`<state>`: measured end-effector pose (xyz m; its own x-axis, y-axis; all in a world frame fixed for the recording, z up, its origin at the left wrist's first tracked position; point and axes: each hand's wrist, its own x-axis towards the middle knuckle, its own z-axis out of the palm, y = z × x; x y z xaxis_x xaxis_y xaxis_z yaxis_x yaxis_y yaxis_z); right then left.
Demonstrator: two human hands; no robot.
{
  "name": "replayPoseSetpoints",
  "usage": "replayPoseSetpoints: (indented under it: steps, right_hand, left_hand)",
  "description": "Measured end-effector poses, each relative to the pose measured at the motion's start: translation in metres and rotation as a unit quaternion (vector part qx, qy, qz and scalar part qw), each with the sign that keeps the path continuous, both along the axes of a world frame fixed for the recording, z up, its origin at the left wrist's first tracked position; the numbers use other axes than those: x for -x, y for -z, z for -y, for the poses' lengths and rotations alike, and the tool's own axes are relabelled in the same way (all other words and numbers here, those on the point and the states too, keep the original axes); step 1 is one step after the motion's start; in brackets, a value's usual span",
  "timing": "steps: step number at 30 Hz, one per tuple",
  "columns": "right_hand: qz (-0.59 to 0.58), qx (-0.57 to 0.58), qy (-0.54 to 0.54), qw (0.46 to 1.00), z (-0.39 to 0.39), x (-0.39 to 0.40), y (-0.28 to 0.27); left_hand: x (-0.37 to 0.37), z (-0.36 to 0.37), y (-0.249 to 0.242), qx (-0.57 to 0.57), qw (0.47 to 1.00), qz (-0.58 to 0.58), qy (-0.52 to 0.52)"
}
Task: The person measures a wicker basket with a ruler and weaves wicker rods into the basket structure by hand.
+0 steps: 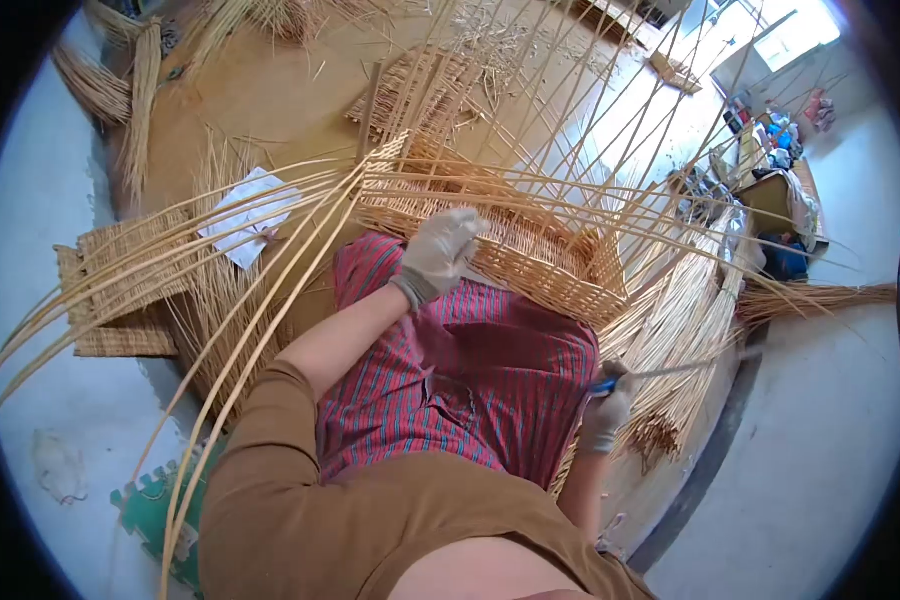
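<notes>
A half-woven wicker basket [530, 270] lies tilted over my lap, its long loose stakes fanning up and out to both sides. My left hand [440, 250], in a pale work glove, has its fingers curled at the basket's near edge, toward the left end. Low on the right, my gloved right hand [608, 412] is closed around a blue-handled tool [603, 386]. Its long, thin metal shaft points right and is smeared by motion. Striped red and purple cloth [450, 370] covers my legs beneath the basket.
Bundled pale rods [685, 330] lie close on the right, with a darker bundle [820, 299] beyond. Woven panels [130, 260] and a white paper [250, 215] are at left. A green foam mat [155, 510] lies at lower left. Scraps litter the floor ahead.
</notes>
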<state>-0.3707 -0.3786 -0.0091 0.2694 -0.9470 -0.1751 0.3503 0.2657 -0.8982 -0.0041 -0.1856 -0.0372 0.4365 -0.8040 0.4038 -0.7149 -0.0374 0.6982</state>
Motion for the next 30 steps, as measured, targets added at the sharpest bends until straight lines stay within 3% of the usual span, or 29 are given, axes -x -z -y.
replayPoseSetpoints:
  steps: [2, 3, 4, 6, 8, 10, 12, 14, 16, 18, 19, 21, 22, 23, 25, 26, 27, 29, 30]
  right_hand:
    - [-0.185, 0.179, -0.101, 0.961, -0.032, -0.007, -0.011]
    - [-0.222, 0.174, -0.149, 0.948, -0.056, -0.023, -0.046]
    - [-0.221, 0.174, -0.139, 0.949, -0.060, -0.033, -0.053]
    - [-0.252, 0.177, -0.241, 0.920, -0.061, -0.050, -0.064]
    - [-0.240, 0.179, -0.249, 0.921, -0.074, -0.073, -0.075]
    - [-0.229, 0.183, -0.273, 0.916, -0.075, -0.088, -0.075]
    - [-0.230, 0.227, -0.394, 0.860, -0.066, -0.099, -0.053]
    - [-0.241, 0.246, -0.399, 0.850, -0.064, -0.117, -0.051]
    - [-0.281, 0.289, -0.367, 0.839, -0.053, -0.134, -0.056]
    - [-0.294, 0.302, -0.341, 0.840, -0.035, -0.153, -0.079]
    - [-0.335, 0.322, -0.323, 0.825, -0.019, -0.163, -0.088]
    - [-0.367, 0.343, -0.303, 0.810, 0.007, -0.190, -0.106]
    - [-0.421, 0.404, -0.293, 0.757, 0.020, -0.205, -0.116]
    - [-0.472, 0.461, -0.280, 0.697, 0.029, -0.219, -0.126]
    - [-0.474, 0.496, -0.284, 0.670, 0.029, -0.242, -0.147]
    - [-0.480, 0.527, -0.290, 0.639, 0.023, -0.254, -0.161]
    - [-0.526, 0.521, -0.288, 0.607, 0.008, -0.262, -0.185]
    - [-0.521, 0.521, -0.301, 0.605, 0.010, -0.281, -0.189]
    - [-0.521, 0.519, -0.314, 0.601, 0.012, -0.290, -0.191]
  left_hand:
    - [-0.001, -0.010, -0.025, 0.033, 0.969, 0.144, -0.197]
    - [-0.009, -0.008, -0.018, 0.038, 0.962, 0.144, -0.228]
    - [-0.016, -0.008, -0.010, 0.041, 0.964, 0.146, -0.219]
    - [-0.029, -0.009, -0.004, -0.053, 0.962, 0.174, -0.203]
    - [-0.028, -0.011, -0.011, -0.110, 0.971, 0.141, -0.156]
    - [-0.017, -0.013, -0.030, -0.398, 0.912, 0.092, -0.026]
    - [-0.008, -0.015, 0.006, -0.450, 0.886, 0.112, 0.004]
    - [0.011, -0.027, 0.029, -0.313, 0.886, 0.316, -0.132]
    - [0.003, -0.020, 0.021, -0.350, 0.891, 0.262, -0.118]
    - [-0.008, -0.027, -0.033, -0.376, 0.923, 0.079, -0.027]
    - [-0.022, -0.029, -0.048, -0.277, 0.959, 0.051, -0.015]
    - [-0.064, -0.009, -0.062, -0.065, 0.987, 0.035, -0.143]
    - [-0.078, -0.005, -0.094, 0.125, 0.959, 0.085, -0.241]
    - [-0.091, -0.002, -0.128, 0.311, 0.884, 0.131, -0.325]
    - [-0.138, 0.002, -0.153, 0.314, 0.785, 0.052, -0.531]
    - [-0.166, 0.002, -0.159, 0.319, 0.784, 0.058, -0.530]
    - [-0.195, 0.000, -0.155, 0.211, 0.801, -0.056, -0.558]
    - [-0.237, -0.012, -0.123, 0.098, 0.799, -0.161, -0.572]
    - [-0.258, -0.017, -0.099, 0.193, 0.851, -0.290, -0.393]
